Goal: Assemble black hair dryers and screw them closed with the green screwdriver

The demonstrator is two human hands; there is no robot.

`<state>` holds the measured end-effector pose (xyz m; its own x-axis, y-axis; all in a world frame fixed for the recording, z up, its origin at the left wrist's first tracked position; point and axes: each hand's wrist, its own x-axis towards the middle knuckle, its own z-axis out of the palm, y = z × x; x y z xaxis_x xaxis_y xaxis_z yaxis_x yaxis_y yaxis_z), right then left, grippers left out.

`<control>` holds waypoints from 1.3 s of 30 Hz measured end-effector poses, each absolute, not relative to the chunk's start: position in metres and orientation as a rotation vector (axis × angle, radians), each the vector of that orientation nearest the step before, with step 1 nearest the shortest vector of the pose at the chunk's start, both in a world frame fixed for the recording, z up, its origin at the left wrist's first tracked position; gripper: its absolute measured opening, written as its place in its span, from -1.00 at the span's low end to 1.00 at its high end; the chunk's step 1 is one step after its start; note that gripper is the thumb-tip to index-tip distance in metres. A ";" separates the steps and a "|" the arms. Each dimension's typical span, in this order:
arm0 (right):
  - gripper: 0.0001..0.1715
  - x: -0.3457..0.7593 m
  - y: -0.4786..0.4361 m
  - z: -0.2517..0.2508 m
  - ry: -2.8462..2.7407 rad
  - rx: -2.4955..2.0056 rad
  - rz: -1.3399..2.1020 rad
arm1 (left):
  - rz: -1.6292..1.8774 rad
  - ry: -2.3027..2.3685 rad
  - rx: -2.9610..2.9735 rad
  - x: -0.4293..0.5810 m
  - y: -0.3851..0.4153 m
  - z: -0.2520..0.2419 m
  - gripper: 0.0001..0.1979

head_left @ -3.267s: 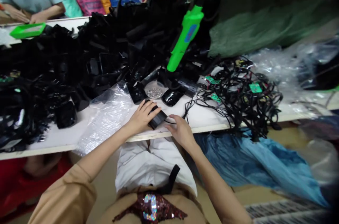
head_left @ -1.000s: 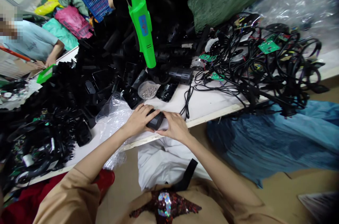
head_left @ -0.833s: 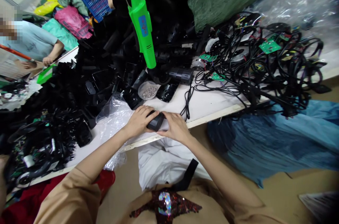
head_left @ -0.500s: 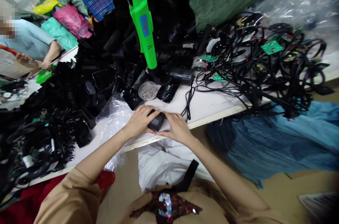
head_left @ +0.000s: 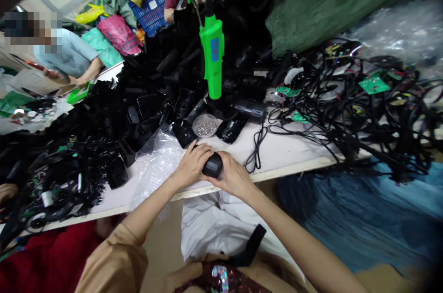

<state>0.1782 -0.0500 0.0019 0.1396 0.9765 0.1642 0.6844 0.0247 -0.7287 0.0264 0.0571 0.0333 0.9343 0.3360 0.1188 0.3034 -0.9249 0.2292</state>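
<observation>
My left fingers (head_left: 198, 155) and right fingers (head_left: 226, 164) clench a black plastic casing (head_left: 213, 165) between them, over the bench (head_left: 287, 154) edge. Bubble wrap (head_left: 156, 168) lies just left, a dish of beads (head_left: 206, 128) just ahead, a black cable (head_left: 256, 154) right.

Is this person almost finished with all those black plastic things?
Not close, it seems. Perhaps done: the heap of black cables with green circuit boards. In hand: the left hand and right hand hold a small black casing. Left to do: a big pile of black plastic parts on the white table.
</observation>
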 end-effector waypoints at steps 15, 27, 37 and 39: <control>-0.09 0.179 -0.039 0.001 -1.928 -1.766 0.337 | 0.958 1.185 1.085 0.025 0.003 0.003 -0.46; -0.16 0.210 -0.051 -0.004 -1.817 -1.662 0.736 | 0.931 0.667 0.915 0.030 0.000 -0.006 -0.03; -0.02 0.207 -0.057 0.014 -1.789 -1.682 0.999 | 0.988 0.490 1.029 0.037 0.003 -0.023 -0.03; -0.04 0.209 -0.054 0.017 -1.802 -1.663 1.040 | 0.996 0.511 1.044 0.037 0.003 -0.023 -0.02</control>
<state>0.2090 -0.0542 0.0169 -0.1523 0.9770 -0.1491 0.6178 -0.0237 -0.7860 0.0366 0.0034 -0.0228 0.4866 0.8687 0.0923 -0.4311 0.1469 0.8903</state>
